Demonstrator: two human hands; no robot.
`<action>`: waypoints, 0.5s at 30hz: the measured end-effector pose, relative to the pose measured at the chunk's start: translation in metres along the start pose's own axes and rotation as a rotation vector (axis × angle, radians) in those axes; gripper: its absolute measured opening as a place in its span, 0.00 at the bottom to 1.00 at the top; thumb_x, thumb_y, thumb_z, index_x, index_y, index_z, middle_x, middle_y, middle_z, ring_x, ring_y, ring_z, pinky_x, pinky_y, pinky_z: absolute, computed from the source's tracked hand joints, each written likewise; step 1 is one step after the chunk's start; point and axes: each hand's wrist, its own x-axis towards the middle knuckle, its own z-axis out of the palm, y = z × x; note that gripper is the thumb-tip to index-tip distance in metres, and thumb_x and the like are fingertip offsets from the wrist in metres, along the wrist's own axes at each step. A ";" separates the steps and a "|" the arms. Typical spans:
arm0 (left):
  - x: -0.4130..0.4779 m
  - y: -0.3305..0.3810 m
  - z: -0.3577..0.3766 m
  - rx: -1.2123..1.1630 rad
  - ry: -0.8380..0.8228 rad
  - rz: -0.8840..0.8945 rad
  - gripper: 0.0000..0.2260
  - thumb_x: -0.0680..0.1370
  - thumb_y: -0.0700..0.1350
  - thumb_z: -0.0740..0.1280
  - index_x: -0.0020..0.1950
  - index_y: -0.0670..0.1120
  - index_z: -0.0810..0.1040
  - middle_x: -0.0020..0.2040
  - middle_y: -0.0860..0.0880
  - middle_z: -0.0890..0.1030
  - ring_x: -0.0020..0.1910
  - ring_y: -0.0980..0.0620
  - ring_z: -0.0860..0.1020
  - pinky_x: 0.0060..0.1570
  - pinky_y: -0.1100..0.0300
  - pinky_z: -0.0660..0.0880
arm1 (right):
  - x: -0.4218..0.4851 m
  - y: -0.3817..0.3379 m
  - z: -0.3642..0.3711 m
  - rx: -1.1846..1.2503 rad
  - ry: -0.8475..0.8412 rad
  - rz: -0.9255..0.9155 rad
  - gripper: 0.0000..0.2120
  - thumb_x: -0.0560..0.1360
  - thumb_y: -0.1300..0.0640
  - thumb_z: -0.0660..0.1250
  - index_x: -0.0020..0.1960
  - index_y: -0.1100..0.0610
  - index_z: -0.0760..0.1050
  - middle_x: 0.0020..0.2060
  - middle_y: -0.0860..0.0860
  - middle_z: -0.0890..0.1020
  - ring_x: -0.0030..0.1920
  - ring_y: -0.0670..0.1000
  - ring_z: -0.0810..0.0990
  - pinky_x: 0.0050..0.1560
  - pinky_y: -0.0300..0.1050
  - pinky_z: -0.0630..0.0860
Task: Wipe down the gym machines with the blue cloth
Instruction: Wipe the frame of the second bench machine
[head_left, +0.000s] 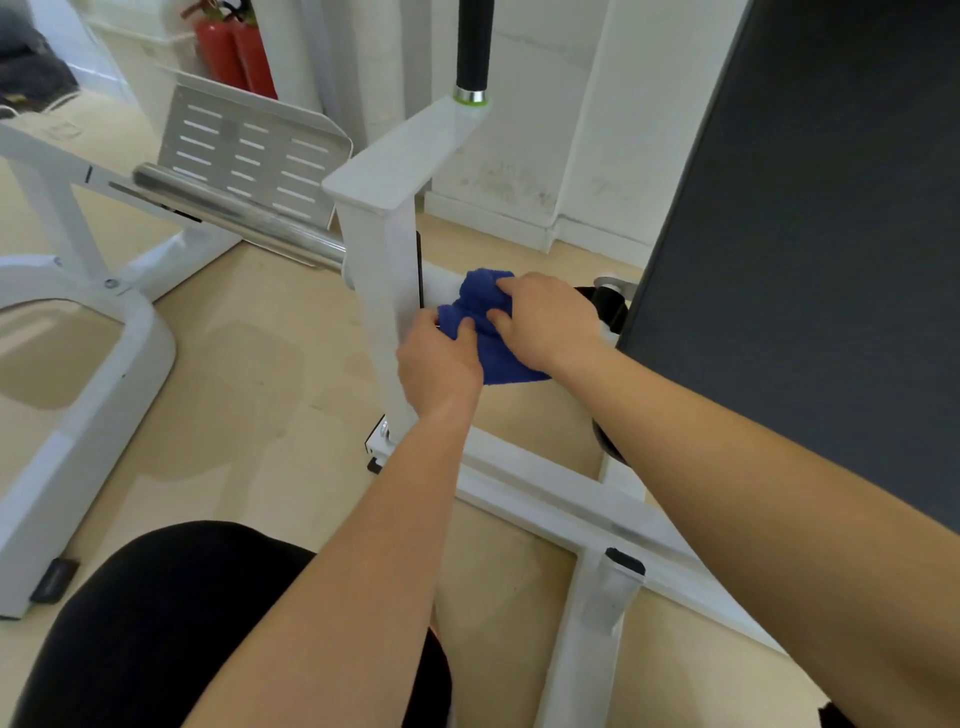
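A bunched blue cloth hangs at mid-frame, just right of a white upright post of a gym machine. My left hand pinches the cloth's lower left part with thumb and fingers, close against the post. My right hand grips the cloth's upper right part, fingers curled over it. A corner of the cloth droops below my right wrist. Behind the cloth runs a white crossbar, mostly hidden.
A dark padded panel fills the right side. White base rails cross the beige floor below my arms. A chrome bar and perforated footplate lie at left, red extinguishers behind. A black grip rises above.
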 end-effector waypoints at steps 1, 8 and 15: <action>-0.002 0.004 0.000 -0.028 0.008 0.049 0.05 0.79 0.48 0.66 0.52 0.48 0.73 0.42 0.54 0.76 0.42 0.51 0.78 0.39 0.59 0.71 | -0.005 0.001 -0.001 -0.053 0.006 0.027 0.11 0.82 0.48 0.58 0.50 0.55 0.73 0.43 0.51 0.74 0.46 0.55 0.77 0.38 0.48 0.69; 0.013 0.020 0.012 -0.025 -0.051 0.327 0.19 0.81 0.44 0.57 0.71 0.57 0.67 0.63 0.58 0.71 0.57 0.59 0.71 0.54 0.68 0.68 | -0.021 0.016 0.001 0.011 0.031 0.147 0.28 0.81 0.55 0.63 0.77 0.58 0.56 0.67 0.57 0.69 0.61 0.59 0.73 0.50 0.51 0.74; 0.037 -0.009 0.032 0.491 -0.257 0.840 0.18 0.84 0.44 0.51 0.71 0.42 0.71 0.69 0.46 0.74 0.72 0.46 0.67 0.74 0.49 0.59 | -0.002 0.018 0.016 0.127 0.018 0.142 0.17 0.83 0.56 0.51 0.70 0.57 0.68 0.57 0.58 0.78 0.56 0.60 0.78 0.57 0.57 0.75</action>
